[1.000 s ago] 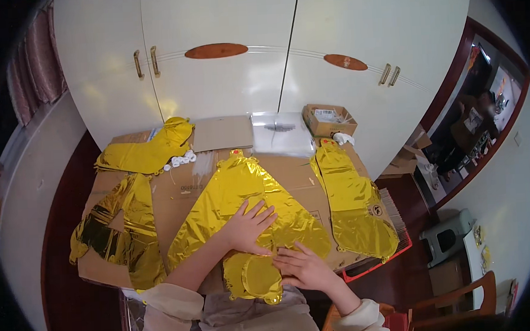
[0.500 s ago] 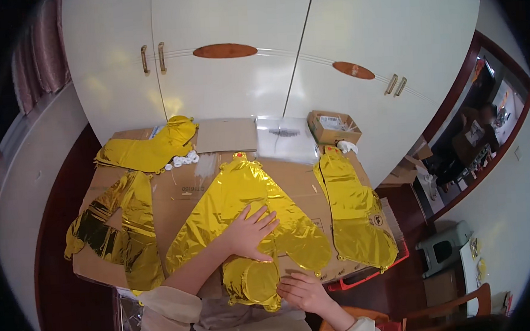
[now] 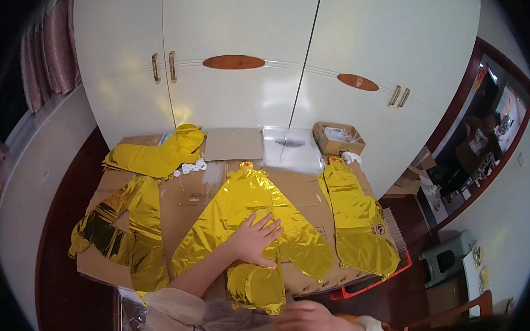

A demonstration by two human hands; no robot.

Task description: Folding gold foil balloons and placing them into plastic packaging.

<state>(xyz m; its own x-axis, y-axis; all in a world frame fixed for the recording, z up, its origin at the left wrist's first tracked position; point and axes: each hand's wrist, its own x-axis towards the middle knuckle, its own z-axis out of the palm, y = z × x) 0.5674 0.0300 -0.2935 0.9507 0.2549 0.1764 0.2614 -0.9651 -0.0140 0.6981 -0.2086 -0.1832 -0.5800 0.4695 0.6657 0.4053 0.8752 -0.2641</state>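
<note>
White cabinet (image 3: 231,101), cardboard surface (image 3: 302,193), gold foil (image 3: 248,196), hands (image 3: 256,241) on and near it

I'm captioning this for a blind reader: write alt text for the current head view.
A person's left hand, fingers spread, rests on a flat gold foil balloon spread over cardboard. The blurred right hand is near the picture's lower edge. Other flat gold pieces lie to either side, with a white cabinet behind.
</note>
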